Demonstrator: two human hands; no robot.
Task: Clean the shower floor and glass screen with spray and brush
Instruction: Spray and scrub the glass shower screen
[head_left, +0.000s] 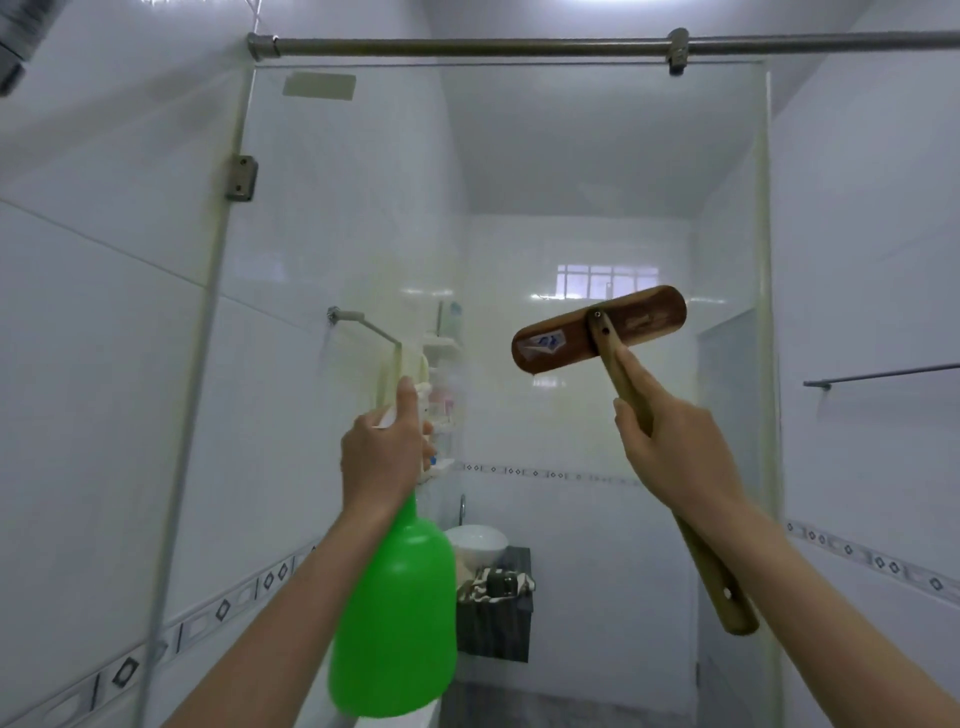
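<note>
The glass screen (519, 171) stands right in front of me, framed by a pale seal on both sides and a metal rail on top. My left hand (382, 457) grips the white trigger head of a green spray bottle (397, 613), held upright and pointed at the glass. My right hand (675, 452) holds the wooden handle of a brush (597, 328), index finger stretched along the handle. The brush's wooden head is raised at a tilt close to the glass; its bristles face away from me. The shower floor is out of sight.
A metal rail (519, 45) runs across the top with a clamp (678, 49). A hinge (241, 177) fixes the glass to the left wall. Through the glass I see a white basin (478, 543), a dark cabinet (498, 623) and corner shelves. A towel bar (883, 375) sticks out at right.
</note>
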